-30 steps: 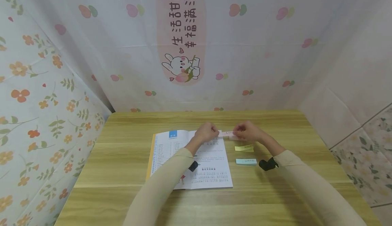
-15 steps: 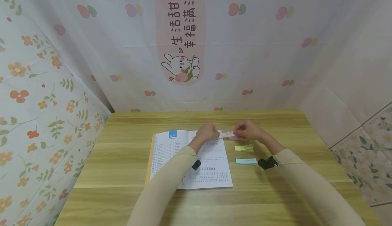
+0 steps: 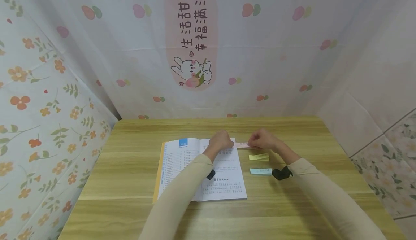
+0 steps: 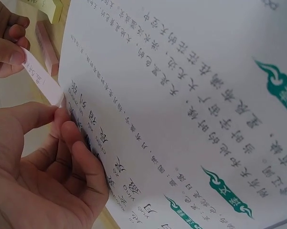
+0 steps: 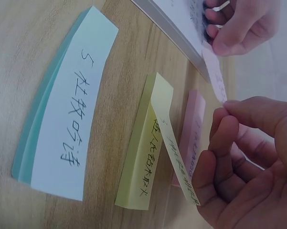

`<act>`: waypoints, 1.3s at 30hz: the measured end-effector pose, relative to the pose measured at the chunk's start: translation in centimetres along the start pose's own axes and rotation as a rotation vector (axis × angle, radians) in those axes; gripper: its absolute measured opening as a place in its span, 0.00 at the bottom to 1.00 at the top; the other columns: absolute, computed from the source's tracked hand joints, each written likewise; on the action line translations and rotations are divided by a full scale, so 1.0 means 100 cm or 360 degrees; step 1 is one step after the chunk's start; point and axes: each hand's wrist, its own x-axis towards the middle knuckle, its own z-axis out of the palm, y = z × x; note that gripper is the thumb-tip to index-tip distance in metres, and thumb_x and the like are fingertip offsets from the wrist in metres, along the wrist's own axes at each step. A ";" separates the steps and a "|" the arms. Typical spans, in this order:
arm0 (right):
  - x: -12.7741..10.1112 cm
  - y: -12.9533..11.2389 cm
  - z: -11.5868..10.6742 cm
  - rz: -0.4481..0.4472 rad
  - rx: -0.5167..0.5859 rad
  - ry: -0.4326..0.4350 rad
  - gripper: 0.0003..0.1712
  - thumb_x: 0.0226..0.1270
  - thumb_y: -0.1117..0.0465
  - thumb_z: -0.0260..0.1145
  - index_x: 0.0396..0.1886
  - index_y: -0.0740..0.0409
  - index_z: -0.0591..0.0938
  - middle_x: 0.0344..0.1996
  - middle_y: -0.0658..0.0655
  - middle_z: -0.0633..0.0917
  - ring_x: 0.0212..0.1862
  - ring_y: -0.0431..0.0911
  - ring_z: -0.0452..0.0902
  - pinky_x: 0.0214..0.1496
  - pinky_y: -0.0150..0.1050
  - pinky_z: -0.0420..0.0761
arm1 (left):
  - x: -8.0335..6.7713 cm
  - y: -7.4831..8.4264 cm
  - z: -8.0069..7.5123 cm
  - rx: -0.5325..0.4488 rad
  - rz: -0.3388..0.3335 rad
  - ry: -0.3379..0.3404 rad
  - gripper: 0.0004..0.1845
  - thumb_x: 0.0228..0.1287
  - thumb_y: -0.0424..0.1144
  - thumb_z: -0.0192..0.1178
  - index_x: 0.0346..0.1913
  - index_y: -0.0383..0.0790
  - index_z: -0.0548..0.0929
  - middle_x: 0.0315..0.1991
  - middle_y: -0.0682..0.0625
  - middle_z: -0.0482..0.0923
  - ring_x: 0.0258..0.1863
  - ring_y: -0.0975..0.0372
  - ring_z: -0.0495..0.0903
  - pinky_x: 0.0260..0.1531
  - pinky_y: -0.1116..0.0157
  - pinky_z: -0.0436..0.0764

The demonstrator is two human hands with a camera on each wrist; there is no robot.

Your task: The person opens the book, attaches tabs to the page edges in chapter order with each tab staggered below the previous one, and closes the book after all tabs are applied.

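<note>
A narrow pink sticky note (image 3: 241, 145) with handwriting is stretched between my two hands at the upper right edge of an open book (image 3: 224, 187). My left hand (image 3: 221, 140) pinches its left end between thumb and index finger, right at the page edge. Thumb and index finger of my right hand (image 3: 264, 139) pinch the other end. In the left wrist view the left hand (image 4: 52, 171) has its other fingers curled against the printed page (image 4: 157, 109). The right wrist view shows the right hand (image 5: 258, 162) close beside a pink sticky note pad (image 5: 195, 114).
Right of the book lie a yellow sticky note pad (image 3: 258, 157), its top strip partly lifted, and a light blue sticky note pad (image 3: 261, 171), both handwritten. All rest on a wooden table (image 3: 292, 211). A patterned curtain (image 3: 247, 63) hangs behind it.
The left hand and forearm have shifted slightly right. The pink sticky note tilted up toward the right hand, then levelled and dropped a little, now overlapping the pink pad in the head view.
</note>
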 end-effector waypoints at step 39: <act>0.004 0.001 0.013 -0.0036 -0.0270 0.0132 0.05 0.68 0.66 0.68 0.34 0.64 0.86 0.27 0.55 0.82 0.31 0.47 0.75 0.35 0.40 0.77 | 0.002 -0.007 0.005 0.0228 0.0092 0.0051 0.12 0.66 0.44 0.67 0.29 0.45 0.77 0.23 0.55 0.72 0.22 0.63 0.70 0.23 0.66 0.68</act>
